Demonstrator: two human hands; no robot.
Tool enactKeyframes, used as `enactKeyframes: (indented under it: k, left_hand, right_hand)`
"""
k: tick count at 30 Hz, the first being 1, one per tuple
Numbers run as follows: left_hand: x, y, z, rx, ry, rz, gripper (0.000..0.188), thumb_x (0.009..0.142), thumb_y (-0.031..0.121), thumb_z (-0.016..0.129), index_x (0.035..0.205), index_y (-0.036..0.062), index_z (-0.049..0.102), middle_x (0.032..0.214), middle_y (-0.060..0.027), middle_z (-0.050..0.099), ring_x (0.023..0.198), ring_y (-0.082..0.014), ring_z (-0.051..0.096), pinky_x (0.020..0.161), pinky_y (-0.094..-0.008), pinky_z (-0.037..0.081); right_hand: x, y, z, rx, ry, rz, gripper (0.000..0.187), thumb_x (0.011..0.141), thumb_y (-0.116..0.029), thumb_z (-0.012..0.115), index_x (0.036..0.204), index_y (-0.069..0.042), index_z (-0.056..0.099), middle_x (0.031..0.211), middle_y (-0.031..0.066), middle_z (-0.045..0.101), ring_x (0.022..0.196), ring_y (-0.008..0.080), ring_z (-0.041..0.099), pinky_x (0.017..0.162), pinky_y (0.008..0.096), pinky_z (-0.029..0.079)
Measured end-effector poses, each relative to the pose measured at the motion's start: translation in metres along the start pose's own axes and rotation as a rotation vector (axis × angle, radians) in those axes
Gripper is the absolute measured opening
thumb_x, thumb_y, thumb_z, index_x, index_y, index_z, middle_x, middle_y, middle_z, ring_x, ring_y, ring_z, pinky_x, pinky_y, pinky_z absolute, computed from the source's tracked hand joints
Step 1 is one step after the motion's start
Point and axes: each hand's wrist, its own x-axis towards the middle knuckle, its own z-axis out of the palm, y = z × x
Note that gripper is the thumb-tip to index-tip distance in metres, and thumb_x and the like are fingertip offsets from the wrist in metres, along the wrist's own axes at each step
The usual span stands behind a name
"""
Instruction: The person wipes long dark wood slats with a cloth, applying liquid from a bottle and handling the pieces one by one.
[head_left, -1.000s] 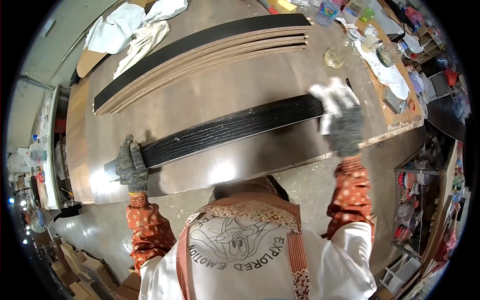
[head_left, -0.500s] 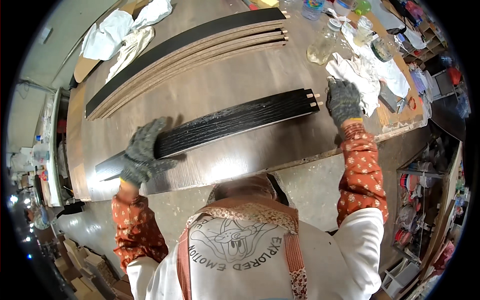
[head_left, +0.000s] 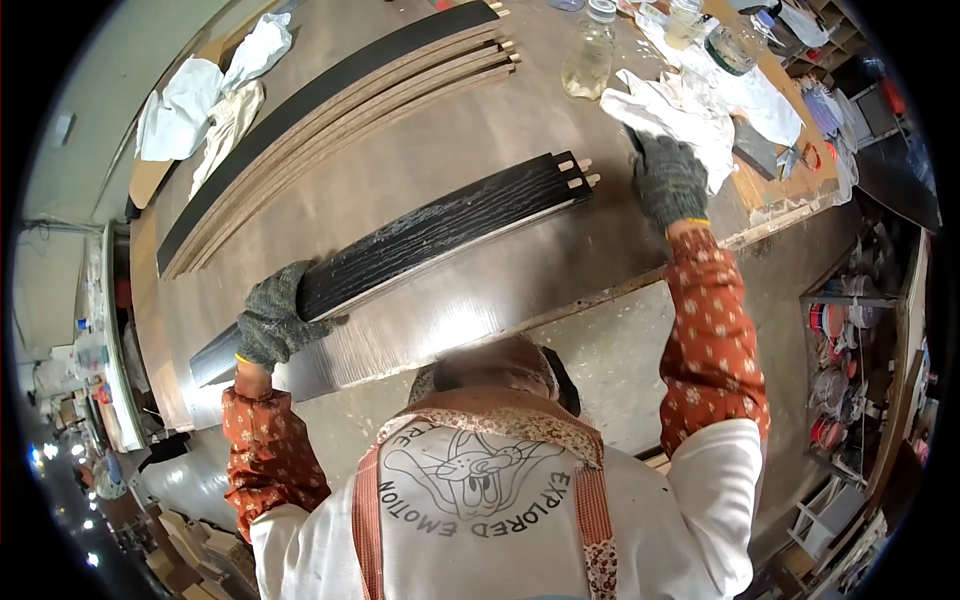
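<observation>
Clasping black board (head_left: 430, 235) near left end with gray-gloved left hand (head_left: 275, 318), fingers close together over far edge, thumb out along near edge. Touching crumpled white cloth (head_left: 675, 112) with gray-gloved right hand (head_left: 668, 182), well apart from board; cannot tell if pinching it, with fingertips partly hidden. With board: lying aslant on table (head_left: 530, 120), nearer to body than stack of boards (head_left: 310, 105), right end farther away than left, pale pegs (head_left: 593, 181) sticking out there. Just left of cloth: glass jar (head_left: 587, 65), upright.
</observation>
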Motion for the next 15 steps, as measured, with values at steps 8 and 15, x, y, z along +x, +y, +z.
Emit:
enactKeyframes:
  k: [8,15]
  left_hand:
    - [-0.004,-0.002,0.005,-0.111,-0.025,-0.094,0.083,0.058,0.049,0.083,0.123,0.0063,0.054,0.109,-0.0135,0.065,0.101,-0.0311,0.063,0.089,-0.0393,0.049]
    - [0.002,0.011,-0.004,-0.107,-0.015,-0.018,0.086,0.058,0.030,0.088,0.131,0.0063,0.048,0.117,-0.0145,0.061,0.108,-0.0269,0.061,0.092,-0.0365,0.049]
  right_hand:
    - [-0.073,-0.006,-0.002,0.218,-0.017,-0.331,0.044,0.080,-0.012,0.053,0.124,-0.015,0.056,0.107,0.0085,0.062,0.098,0.0311,0.057,0.082,0.0436,0.046]
    - [-0.075,0.009,-0.028,0.235,-0.016,-0.145,0.056,0.079,-0.033,0.067,0.128,-0.011,0.052,0.121,0.0151,0.056,0.112,0.0364,0.052,0.095,0.0471,0.042]
